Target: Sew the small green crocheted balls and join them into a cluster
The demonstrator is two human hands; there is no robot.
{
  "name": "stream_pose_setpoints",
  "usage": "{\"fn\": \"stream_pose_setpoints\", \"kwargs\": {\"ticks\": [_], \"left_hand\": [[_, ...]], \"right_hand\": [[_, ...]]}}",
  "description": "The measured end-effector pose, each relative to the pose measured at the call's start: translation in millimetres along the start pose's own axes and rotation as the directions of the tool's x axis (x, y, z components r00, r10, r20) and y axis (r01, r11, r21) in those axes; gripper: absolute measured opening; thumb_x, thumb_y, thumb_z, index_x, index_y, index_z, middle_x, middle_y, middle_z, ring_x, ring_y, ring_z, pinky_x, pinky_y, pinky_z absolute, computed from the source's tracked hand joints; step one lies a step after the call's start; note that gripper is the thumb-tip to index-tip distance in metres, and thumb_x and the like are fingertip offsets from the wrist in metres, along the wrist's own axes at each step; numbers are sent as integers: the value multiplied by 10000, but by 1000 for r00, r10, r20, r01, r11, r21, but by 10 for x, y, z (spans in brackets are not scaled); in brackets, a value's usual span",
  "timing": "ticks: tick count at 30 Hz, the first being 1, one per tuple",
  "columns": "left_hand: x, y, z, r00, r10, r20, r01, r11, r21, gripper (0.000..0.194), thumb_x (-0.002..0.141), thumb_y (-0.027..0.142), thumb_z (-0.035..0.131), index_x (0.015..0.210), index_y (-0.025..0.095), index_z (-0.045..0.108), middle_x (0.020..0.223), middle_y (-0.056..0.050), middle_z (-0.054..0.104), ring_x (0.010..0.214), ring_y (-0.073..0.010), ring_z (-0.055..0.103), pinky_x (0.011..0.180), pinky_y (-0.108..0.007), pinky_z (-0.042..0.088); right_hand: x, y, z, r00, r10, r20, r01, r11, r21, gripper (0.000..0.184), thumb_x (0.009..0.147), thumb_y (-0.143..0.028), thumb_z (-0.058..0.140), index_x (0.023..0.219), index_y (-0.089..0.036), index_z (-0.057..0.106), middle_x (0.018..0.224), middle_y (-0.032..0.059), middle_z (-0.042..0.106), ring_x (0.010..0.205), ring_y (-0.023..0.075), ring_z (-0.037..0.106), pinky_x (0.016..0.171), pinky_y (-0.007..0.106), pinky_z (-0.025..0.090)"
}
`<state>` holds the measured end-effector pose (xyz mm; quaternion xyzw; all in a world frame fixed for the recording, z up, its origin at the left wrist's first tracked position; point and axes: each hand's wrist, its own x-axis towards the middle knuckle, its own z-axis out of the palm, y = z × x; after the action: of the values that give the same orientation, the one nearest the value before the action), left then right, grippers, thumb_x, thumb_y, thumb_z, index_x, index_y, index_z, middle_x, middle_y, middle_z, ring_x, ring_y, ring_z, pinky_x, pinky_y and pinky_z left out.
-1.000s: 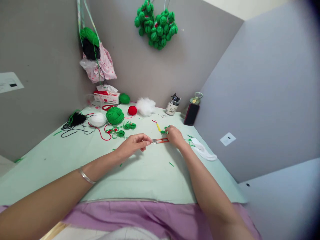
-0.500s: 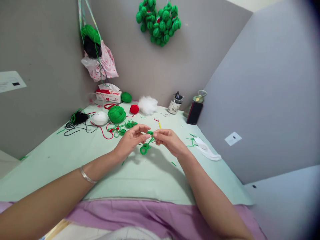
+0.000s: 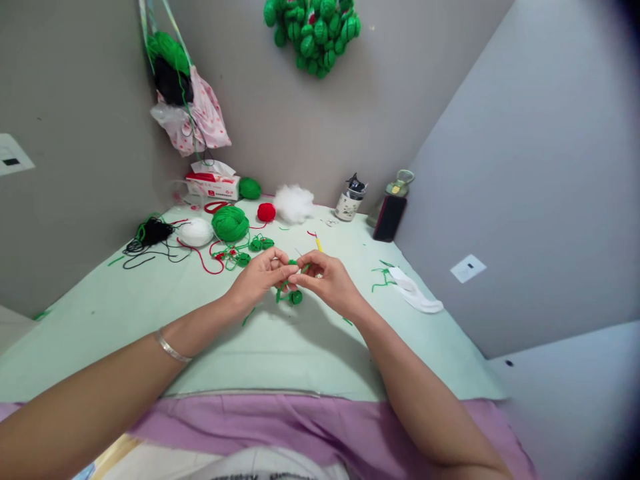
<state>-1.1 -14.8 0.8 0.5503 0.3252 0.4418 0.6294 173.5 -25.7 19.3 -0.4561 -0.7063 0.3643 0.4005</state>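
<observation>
Over the middle of the table, my left hand (image 3: 260, 277) pinches a small green crocheted piece (image 3: 293, 265) between thumb and fingers. My right hand (image 3: 327, 279) meets it from the other side, its fingertips closed on green yarn (image 3: 305, 269). A thin, light sliver, perhaps a needle, sticks up by the right fingertips; it is too fine to be sure. Below both hands dangles a round green crocheted ball (image 3: 296, 297) on a green strand. Just behind the right hand lies a yellow-handled tool (image 3: 319, 245), partly hidden.
Left of the hands are a green yarn ball (image 3: 231, 223), a white ball (image 3: 195, 232), black yarn (image 3: 155, 232) and red scissors (image 3: 219, 207). Behind sit a red ball (image 3: 267, 212) and white stuffing (image 3: 294, 203). A phone (image 3: 390, 218) leans at right, near a white strip (image 3: 415, 291).
My right hand has come closer to the left and curled its fingers. The dangling green piece has swung and turned, showing its round side. The view has tilted slightly down.
</observation>
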Motion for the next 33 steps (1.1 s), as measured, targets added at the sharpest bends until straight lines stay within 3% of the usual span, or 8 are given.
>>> {"fn": "stream_pose_setpoints", "kwargs": {"ticks": [7,10,14,20,23,27,29,33], "left_hand": [[-15,3,-7,995,-61,81,59,998,30,319,882,492,609,829,188,529,570,27,592,486,-88,487,470,-199,333],[-20,20,-17,995,-55,80,50,997,60,307,896,486,592,846,184,570,664,26,597,468,-56,380,441,-197,233],[-13,17,-30,993,-36,113,19,989,144,382,915,512,528,853,172,691,758,-19,643,482,-67,326,445,-228,216],[3,2,-40,996,-49,71,37,986,163,349,826,523,644,890,208,779,780,-30,679,488,-77,319,452,-243,220],[5,-12,-48,999,-38,20,34,983,178,318,781,505,704,872,212,789,807,-38,712,541,-97,420,481,-233,304],[2,-16,-49,1000,-11,7,10,987,162,246,732,445,771,851,232,800,899,-45,760,783,-174,612,691,-275,461],[2,-10,-44,1000,-12,18,9,988,152,231,721,426,783,862,243,802,935,-43,769,857,-198,642,758,-299,473],[1,-4,-32,998,-26,54,19,993,120,265,729,399,784,911,206,768,964,-64,759,846,-198,657,727,-304,480]], "right_hand": [[43,31,-56,993,46,107,-72,964,256,336,731,-472,771,802,-165,654,715,10,646,661,130,552,639,275,417],[50,19,-83,995,80,52,-91,960,265,298,729,-428,771,809,-160,665,692,-6,634,636,108,514,625,259,395],[42,-17,-83,992,108,-69,-84,952,294,222,738,-377,738,773,-171,662,650,-28,590,609,99,486,614,253,392],[34,-41,-97,983,147,-113,-108,949,297,189,746,-365,691,723,-181,651,620,-33,541,596,102,473,608,251,410],[33,-32,-104,983,153,-102,-116,945,305,195,754,-368,681,715,-181,645,620,-31,538,597,102,470,617,253,416],[28,-42,-102,987,145,-76,-115,944,308,197,770,-362,672,710,-177,642,603,-29,529,608,107,474,636,259,412],[28,-47,-101,988,138,-70,-110,944,312,199,775,-357,671,704,-174,639,595,-30,522,606,107,472,634,259,403],[39,-36,-100,988,137,-76,-106,942,317,209,770,-359,676,696,-169,634,603,-30,532,589,99,458,618,255,392]]}}
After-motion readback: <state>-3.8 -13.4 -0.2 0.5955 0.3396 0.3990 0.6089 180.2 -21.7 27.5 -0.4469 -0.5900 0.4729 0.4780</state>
